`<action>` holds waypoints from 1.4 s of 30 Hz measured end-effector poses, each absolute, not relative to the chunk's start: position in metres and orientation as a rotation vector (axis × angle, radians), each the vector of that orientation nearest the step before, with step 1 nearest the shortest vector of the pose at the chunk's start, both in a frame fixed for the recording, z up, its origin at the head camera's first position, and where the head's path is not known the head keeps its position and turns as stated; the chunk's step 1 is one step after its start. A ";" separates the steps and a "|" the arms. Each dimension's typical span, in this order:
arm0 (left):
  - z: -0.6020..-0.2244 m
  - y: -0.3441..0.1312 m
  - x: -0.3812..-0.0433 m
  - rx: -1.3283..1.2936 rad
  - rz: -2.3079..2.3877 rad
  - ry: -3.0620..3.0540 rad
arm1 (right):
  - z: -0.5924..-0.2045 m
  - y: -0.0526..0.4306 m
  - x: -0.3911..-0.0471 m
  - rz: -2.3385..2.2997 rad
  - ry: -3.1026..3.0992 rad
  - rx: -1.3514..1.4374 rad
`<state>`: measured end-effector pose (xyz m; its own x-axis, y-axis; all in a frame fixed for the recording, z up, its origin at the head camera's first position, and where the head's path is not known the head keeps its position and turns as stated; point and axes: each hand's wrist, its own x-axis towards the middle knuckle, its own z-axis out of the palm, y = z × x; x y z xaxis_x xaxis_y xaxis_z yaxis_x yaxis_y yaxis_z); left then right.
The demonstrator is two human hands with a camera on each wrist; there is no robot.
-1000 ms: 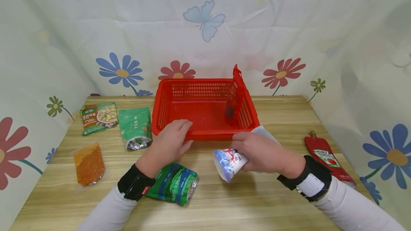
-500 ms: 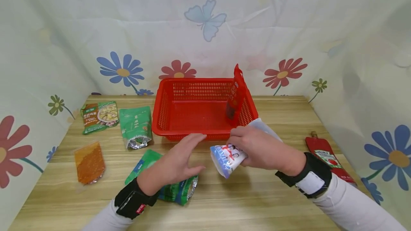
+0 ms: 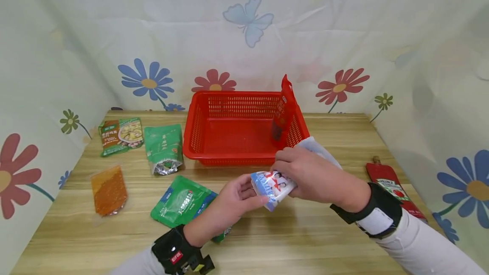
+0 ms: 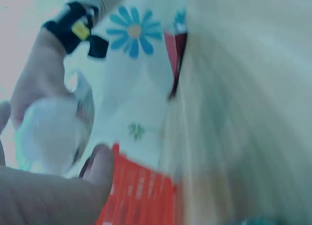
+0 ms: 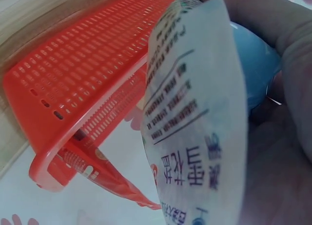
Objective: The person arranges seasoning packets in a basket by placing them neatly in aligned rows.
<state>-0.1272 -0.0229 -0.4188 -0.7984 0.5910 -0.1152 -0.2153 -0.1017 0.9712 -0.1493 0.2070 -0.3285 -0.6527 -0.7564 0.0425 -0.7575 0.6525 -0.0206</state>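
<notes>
My right hand (image 3: 309, 175) grips a soft white-and-blue packet (image 3: 272, 185) around its middle, in front of a red basket (image 3: 237, 157). The packet is tilted, its printed end facing left. Its white side with purple print (image 5: 195, 117) fills much of the right wrist view. My left hand (image 3: 233, 198) is at the packet's left end, thumb in front and fingers bent behind. In the left wrist view the thumb (image 4: 100, 166) appears slightly apart from the packet's white end (image 4: 53, 134). Below the left forearm lies a green pouch (image 3: 181, 200), partly hidden.
A tall red packet (image 3: 283, 116) stands inside the basket's right end. On the left lie a soup-picture packet (image 3: 121, 136), a green foil-bottomed pouch (image 3: 164, 145) and an orange sachet (image 3: 109, 191). A red Heinz ketchup pouch (image 3: 386, 181) lies at the right.
My left hand has moved from the basket's front rim down and right to the packet's end. My right hand keeps its hold, nearly still. More of the green pouch shows.
</notes>
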 end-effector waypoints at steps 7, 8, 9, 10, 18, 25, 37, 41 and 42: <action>-0.417 -0.005 -0.119 0.214 2.151 1.512 | -0.328 0.202 -0.149 0.033 -2.834 1.276; -0.417 -0.003 -0.118 0.184 2.168 1.503 | -0.328 0.201 -0.149 0.028 -2.832 1.272; -0.417 -0.001 -0.118 0.159 2.184 1.493 | -0.328 0.200 -0.149 0.021 -2.828 1.270; -0.417 0.001 -0.117 0.132 2.200 1.486 | -0.328 0.198 -0.149 0.014 -2.824 1.269; -0.419 0.008 -0.118 0.013 2.237 1.485 | -0.329 0.192 -0.146 0.011 -2.791 1.275; -0.418 0.009 -0.118 -0.020 2.203 1.541 | -0.330 0.194 -0.143 0.035 -2.769 1.279; -0.415 0.007 -0.119 -0.025 2.275 1.585 | -0.331 0.197 -0.140 0.187 -2.746 1.217; -0.417 0.007 -0.119 -0.032 2.311 1.566 | -0.330 0.199 -0.139 0.217 -2.716 1.197; -0.417 0.007 -0.119 -0.041 2.321 1.558 | -0.330 0.199 -0.139 0.234 -2.708 1.190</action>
<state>-0.1186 0.0072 -0.4166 -0.9405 0.2650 -0.2125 -0.2970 -0.3380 0.8930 -0.1385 0.1993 -0.3297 -0.6653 -0.7131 0.2211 -0.7404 0.6682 -0.0729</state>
